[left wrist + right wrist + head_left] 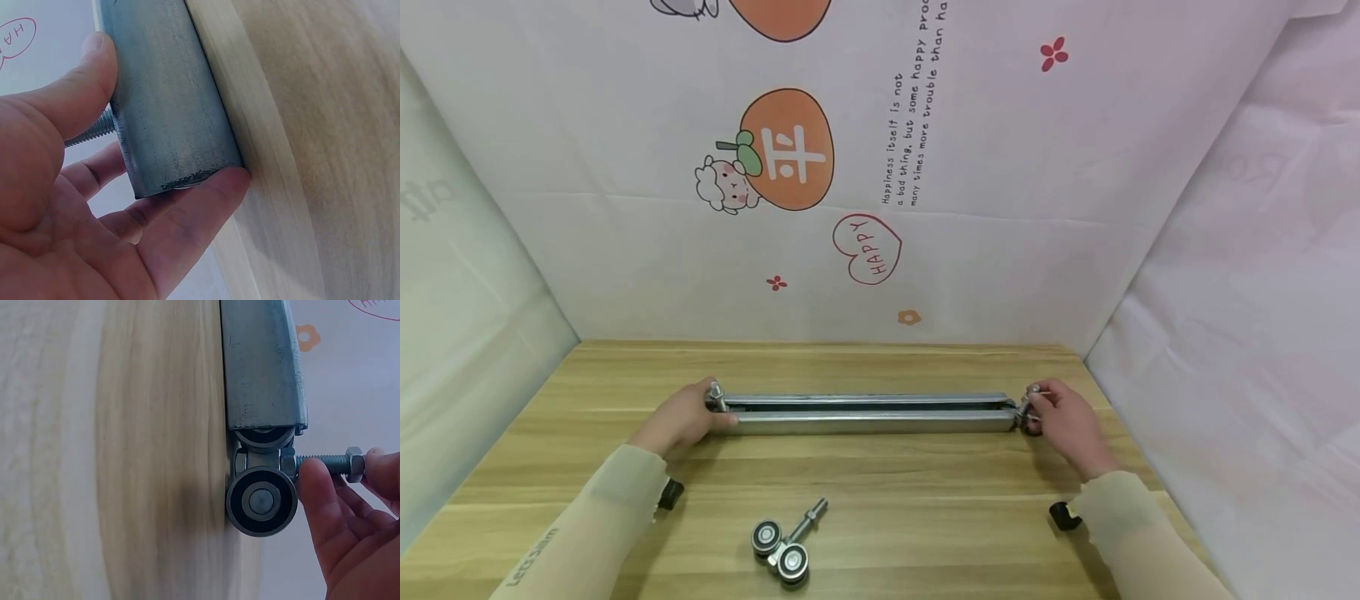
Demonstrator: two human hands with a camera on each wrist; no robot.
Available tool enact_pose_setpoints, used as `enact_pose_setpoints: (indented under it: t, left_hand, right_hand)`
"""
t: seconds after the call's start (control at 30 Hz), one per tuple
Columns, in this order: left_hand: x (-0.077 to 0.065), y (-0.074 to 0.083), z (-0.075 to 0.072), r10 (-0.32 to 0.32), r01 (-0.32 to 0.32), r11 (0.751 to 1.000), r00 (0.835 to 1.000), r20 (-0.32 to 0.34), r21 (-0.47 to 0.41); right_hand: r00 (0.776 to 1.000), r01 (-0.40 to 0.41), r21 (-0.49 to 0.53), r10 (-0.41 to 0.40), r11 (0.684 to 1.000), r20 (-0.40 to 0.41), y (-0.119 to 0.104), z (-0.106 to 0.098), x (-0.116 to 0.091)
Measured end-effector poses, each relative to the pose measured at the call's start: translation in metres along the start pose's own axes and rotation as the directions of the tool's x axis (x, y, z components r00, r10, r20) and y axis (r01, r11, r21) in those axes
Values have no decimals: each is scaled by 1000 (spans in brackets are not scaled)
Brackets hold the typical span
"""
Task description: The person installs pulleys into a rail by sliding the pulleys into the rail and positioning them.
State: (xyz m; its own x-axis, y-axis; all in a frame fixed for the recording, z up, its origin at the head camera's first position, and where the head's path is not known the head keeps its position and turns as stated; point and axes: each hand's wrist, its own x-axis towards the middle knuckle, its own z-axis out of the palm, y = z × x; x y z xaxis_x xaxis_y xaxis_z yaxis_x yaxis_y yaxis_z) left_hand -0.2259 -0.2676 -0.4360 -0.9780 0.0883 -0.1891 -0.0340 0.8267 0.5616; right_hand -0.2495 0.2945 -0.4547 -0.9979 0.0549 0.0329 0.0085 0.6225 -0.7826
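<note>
A galvanised steel C-channel rail [872, 423] lies across the wooden table, its slot facing up. My left hand [683, 417] grips the rail's left end, thumb along the slot side and fingers against the end face. Beside that thumb a threaded bolt [94, 130] stands out of the slot; whatever it is fixed to is hidden inside. At the right end, my right hand [1070, 423] pinches the bolt [331, 464] of a roller trolley [261, 501]. One wheel pair of this trolley is partly inside the rail's mouth, while the other pair sits outside it.
Another roller trolley [782, 550] lies on the wooden table [925, 517] nearer to me, its bolt pointing away to the right. A white printed cloth [985, 267] rises behind the table's far edge, with white cloth walls on both sides.
</note>
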Motion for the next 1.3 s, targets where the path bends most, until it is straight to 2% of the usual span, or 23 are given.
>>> enact_pose_setpoints:
  t: [0.4,0.9,1.3]
  left_hand:
    - [1,0,2,-12,12,1000,1000,13,10]
    - [5,-5,3,-21,21,1000,1000,18,17]
    - [1,-2,0,-23,23,1000,999,25,11]
  right_hand:
    - [999,49,-40,-48,998,26,-12,10,0]
    - [995,82,-70,-79,994,54,-13,14,3]
    - [991,119,-127,-110,985,74,-14,12,7]
